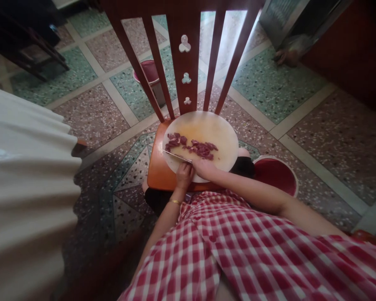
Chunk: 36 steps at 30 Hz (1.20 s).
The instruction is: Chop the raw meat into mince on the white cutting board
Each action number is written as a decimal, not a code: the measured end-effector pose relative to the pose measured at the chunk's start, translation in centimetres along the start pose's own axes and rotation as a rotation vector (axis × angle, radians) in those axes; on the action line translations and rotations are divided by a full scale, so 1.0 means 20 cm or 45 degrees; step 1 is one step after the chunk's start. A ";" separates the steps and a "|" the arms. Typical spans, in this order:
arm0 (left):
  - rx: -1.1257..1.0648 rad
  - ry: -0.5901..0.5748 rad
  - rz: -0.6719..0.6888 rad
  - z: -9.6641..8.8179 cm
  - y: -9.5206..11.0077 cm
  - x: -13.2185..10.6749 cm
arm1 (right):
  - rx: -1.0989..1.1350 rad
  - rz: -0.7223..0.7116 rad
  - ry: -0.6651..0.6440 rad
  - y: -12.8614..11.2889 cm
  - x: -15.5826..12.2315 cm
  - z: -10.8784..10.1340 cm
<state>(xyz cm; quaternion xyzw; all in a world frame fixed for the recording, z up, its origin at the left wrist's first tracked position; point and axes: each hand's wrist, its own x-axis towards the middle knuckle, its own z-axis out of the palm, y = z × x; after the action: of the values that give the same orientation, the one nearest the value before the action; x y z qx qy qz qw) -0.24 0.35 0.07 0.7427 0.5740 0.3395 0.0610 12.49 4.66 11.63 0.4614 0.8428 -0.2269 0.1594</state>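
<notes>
- Two hands meet at the near edge of the round cutting board [207,127]. The left hand [184,175] is closed round the handle of a knife [177,156], so the handle is hidden. Only the thin blade shows, pointing towards the board's left edge.
- The right hand [204,167] lies on the board just beside the left one, fingers towards the meat pieces [194,147]. The fingers are too small to tell whether they pinch a piece or only press down.
- Dark red, the meat pieces lie in a loose row across the middle of the board, from near its left edge to a little past centre. The blade sits on their near side; whether it touches them cannot be made out.
- The board covers most of the chair seat [156,171], which shows only as an orange strip at its left and near edges.
- The chair back [184,62] rises from the seat's far edge, its top cut off by the frame. Its slats partly hide a pink bucket [150,71] on the floor [106,117].
- A gold bangle [175,202] circles the left wrist, and a red checked garment [238,251] fills the lower frame.
- A red basin [277,175] stands on the floor just right of the seat, its near rim hidden by the right forearm.
- A white cloth [25,175], blurred, blocks the left side.
</notes>
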 end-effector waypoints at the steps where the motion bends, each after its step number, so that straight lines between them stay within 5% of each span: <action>1: 0.009 0.001 0.004 0.00 0.00 0.00 | -0.001 0.008 0.011 0.02 -0.03 0.02; 6: -0.043 0.026 0.009 0.00 0.02 0.02 | -0.006 0.140 -0.052 0.22 -0.24 0.12; 10: -0.092 0.012 -0.034 -0.01 0.03 0.02 | 0.018 0.263 -0.030 0.30 -0.30 0.09; 15: -0.103 0.014 0.015 -0.03 0.03 0.02 | 0.001 0.260 0.000 0.24 -0.29 0.04; 23: -0.084 -0.011 -0.008 -0.02 0.04 0.01 | -0.067 0.137 0.010 0.23 -0.29 0.14; 32: 0.047 -0.039 0.001 -0.02 0.04 0.00 | -0.051 -0.042 0.110 0.03 0.04 0.07; 36: -0.022 -0.016 -0.019 -0.02 0.04 0.01 | -0.005 0.033 0.051 0.14 -0.07 0.08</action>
<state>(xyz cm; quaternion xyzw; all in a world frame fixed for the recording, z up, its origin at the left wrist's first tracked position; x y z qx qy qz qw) 0.32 0.15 0.85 0.7400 0.5762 0.3391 0.0734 15.73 4.23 10.21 0.4764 0.8402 -0.2138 0.1461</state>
